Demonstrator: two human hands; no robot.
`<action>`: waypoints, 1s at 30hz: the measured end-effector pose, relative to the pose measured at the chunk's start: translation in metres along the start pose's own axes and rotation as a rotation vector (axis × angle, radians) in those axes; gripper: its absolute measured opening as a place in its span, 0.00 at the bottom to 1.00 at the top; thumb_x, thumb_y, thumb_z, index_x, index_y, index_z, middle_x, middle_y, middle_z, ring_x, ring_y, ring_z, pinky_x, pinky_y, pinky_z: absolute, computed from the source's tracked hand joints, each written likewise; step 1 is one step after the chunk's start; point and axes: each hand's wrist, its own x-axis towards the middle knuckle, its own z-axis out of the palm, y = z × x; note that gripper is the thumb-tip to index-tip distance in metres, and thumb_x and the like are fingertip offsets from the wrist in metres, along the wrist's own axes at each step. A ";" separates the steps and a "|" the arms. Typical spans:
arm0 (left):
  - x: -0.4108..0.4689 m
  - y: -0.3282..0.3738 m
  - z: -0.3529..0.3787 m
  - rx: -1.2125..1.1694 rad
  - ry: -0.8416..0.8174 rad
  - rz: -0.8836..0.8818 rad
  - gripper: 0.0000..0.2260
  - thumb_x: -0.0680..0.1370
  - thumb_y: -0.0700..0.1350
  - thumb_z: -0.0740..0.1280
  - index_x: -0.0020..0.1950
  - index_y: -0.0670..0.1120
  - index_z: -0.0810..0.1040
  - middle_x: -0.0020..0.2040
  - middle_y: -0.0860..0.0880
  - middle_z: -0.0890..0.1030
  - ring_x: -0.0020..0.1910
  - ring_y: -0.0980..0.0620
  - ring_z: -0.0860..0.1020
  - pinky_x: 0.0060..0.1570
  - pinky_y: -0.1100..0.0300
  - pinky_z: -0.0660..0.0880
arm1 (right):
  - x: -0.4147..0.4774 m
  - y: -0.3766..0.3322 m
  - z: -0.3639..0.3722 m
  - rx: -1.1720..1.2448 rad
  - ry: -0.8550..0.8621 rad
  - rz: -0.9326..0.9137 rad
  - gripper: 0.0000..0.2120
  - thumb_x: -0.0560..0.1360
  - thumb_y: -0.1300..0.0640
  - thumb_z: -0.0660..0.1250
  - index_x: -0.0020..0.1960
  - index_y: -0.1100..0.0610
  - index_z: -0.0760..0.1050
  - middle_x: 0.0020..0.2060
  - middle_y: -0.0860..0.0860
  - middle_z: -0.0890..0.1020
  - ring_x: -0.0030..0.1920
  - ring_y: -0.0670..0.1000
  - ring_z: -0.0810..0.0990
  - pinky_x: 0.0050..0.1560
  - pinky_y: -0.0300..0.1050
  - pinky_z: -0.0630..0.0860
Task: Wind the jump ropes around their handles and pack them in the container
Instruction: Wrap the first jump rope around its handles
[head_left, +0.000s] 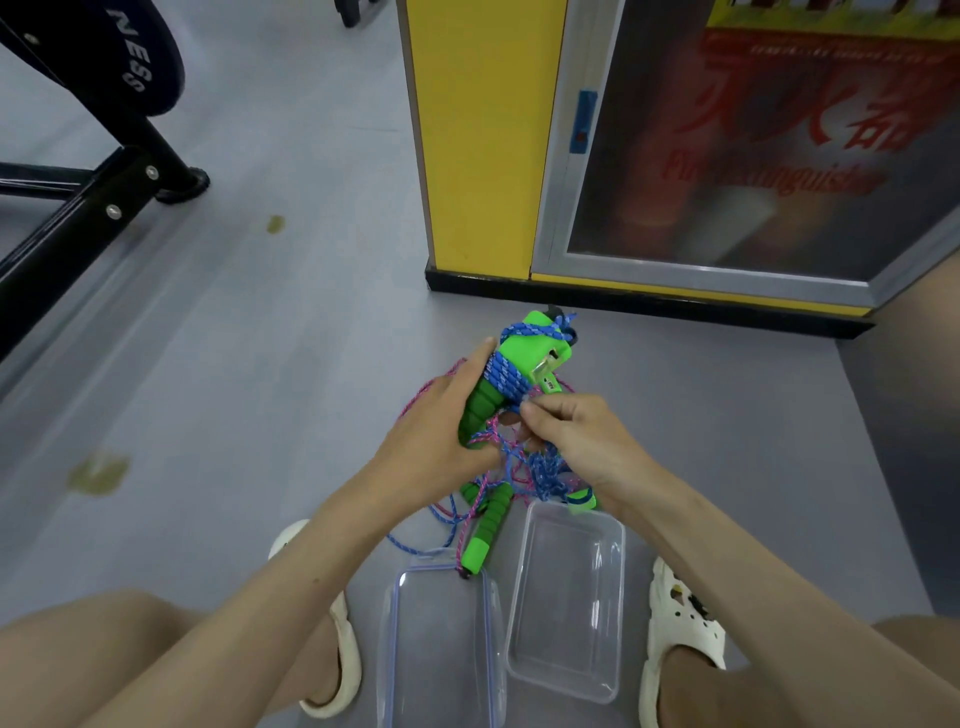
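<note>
Clear container (566, 597) on grey floor (260, 364); yellow cabinet (478, 130) beyond.

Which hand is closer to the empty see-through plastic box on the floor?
Right. The right hand pinches blue rope just beyond the far end of the clear plastic box; the left hand grips the rope-wound green foam handles farther left.

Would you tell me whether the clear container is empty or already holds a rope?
Empty: nothing lies inside the container; its clear bottom is bare.
</note>
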 end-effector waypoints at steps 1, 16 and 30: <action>0.001 -0.002 -0.001 -0.203 -0.081 -0.003 0.45 0.71 0.39 0.70 0.77 0.63 0.47 0.58 0.49 0.76 0.52 0.47 0.76 0.50 0.52 0.77 | 0.000 -0.001 -0.002 0.005 0.014 -0.004 0.14 0.79 0.59 0.62 0.36 0.53 0.79 0.31 0.50 0.77 0.30 0.42 0.73 0.34 0.28 0.70; -0.006 0.002 0.003 0.567 0.160 -0.020 0.43 0.76 0.53 0.66 0.76 0.60 0.35 0.51 0.47 0.65 0.49 0.47 0.69 0.40 0.57 0.68 | -0.001 -0.010 -0.001 0.068 0.011 0.225 0.02 0.72 0.64 0.72 0.42 0.61 0.79 0.26 0.55 0.76 0.20 0.45 0.71 0.24 0.37 0.70; -0.010 -0.005 0.016 0.880 0.387 -0.016 0.45 0.64 0.44 0.75 0.77 0.51 0.57 0.42 0.44 0.70 0.37 0.48 0.60 0.33 0.55 0.59 | 0.000 -0.010 0.009 0.102 -0.062 0.224 0.12 0.82 0.55 0.56 0.48 0.63 0.71 0.22 0.53 0.73 0.16 0.44 0.58 0.26 0.39 0.58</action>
